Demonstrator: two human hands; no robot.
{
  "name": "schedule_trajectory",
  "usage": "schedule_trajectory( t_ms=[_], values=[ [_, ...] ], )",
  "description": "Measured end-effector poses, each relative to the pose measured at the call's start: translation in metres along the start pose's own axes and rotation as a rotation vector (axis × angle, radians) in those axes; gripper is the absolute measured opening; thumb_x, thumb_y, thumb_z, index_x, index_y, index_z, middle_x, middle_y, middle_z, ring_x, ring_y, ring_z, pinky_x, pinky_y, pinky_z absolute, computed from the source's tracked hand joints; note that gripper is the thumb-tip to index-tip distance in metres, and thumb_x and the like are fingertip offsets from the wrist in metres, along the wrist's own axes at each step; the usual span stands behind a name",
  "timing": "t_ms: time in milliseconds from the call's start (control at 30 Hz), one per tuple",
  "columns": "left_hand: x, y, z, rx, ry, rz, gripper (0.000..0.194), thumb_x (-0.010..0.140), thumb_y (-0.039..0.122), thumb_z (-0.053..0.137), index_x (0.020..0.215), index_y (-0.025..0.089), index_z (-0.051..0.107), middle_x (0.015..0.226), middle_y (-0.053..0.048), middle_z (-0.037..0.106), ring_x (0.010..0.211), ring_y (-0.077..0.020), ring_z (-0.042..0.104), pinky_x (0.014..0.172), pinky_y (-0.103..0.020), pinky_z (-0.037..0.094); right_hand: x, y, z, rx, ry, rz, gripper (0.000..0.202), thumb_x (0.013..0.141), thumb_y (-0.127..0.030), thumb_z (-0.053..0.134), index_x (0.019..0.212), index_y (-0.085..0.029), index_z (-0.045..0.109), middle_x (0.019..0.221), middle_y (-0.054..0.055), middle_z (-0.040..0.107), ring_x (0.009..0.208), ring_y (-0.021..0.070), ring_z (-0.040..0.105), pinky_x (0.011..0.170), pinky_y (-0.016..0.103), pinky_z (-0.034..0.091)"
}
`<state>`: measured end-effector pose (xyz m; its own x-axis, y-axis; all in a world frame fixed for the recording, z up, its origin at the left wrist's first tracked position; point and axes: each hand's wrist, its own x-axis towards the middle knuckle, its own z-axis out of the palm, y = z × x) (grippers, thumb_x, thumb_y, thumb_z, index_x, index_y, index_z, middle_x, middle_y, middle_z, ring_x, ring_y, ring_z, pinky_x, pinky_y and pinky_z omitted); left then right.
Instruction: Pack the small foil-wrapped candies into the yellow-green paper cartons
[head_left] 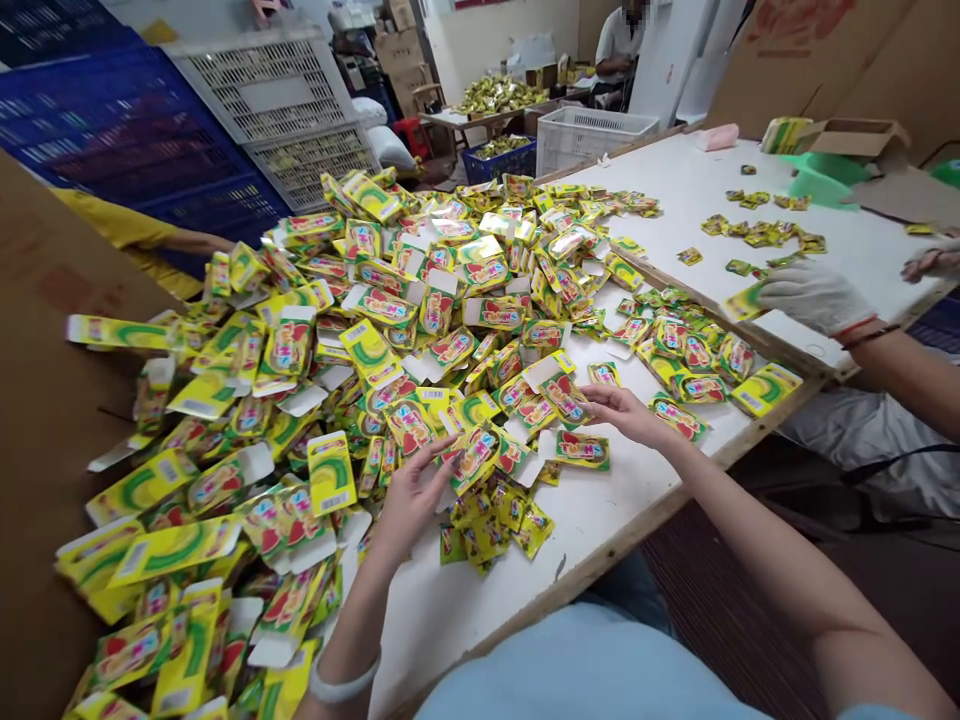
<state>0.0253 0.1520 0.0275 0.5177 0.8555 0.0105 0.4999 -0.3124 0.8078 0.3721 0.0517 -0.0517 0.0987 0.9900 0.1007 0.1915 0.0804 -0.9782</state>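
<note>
My left hand (411, 498) is at the front of a big heap of small yellow-and-green printed boxes. Its thumb and fingers close around the left end of one printed box (474, 455), above several small yellow sachets (487, 525) on the white table. Further right, my right hand (622, 412) pinches another printed box (562, 395) by its right side; a white end flap stands open on this box. Just below it lies a box (583, 450) with its flap open.
A co-worker's gloved hand (814, 295) holds a box over the right-hand table, near scattered sachets (765, 233). A yellow sleeve (124, 220) reaches in at left. Crates (262, 80) are stacked behind the heap. A wooden rim (600, 555) edges my table.
</note>
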Motion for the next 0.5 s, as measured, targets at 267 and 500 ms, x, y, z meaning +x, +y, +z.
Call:
schedule_trajectory(
  t_ms=[267,500],
  values=[
    [-0.013,0.011,0.011,-0.014,-0.085,-0.028,0.052,0.088,0.057,0.056,0.123,0.020,0.070,0.118,-0.011,0.074,0.105,-0.0308,0.070,0.091,-0.043,0.054,-0.018,0.003,0.007,0.427,0.056,0.125,0.043,0.077,-0.052,0.077,0.111,-0.026,0.069,0.105,0.004,0.075,0.088,0.0185,0.072,0.073,0.033,0.062],
    [-0.023,0.033,0.052,-0.238,-0.289,0.013,0.045,0.088,0.046,0.061,0.123,0.019,0.067,0.115,-0.010,0.074,0.108,-0.0289,0.069,0.096,-0.040,0.053,-0.060,-0.008,0.058,0.500,-0.140,0.244,0.038,0.080,-0.052,0.074,0.103,-0.023,0.067,0.104,0.006,0.071,0.088,0.0189,0.069,0.077,0.034,0.057]
  ],
)
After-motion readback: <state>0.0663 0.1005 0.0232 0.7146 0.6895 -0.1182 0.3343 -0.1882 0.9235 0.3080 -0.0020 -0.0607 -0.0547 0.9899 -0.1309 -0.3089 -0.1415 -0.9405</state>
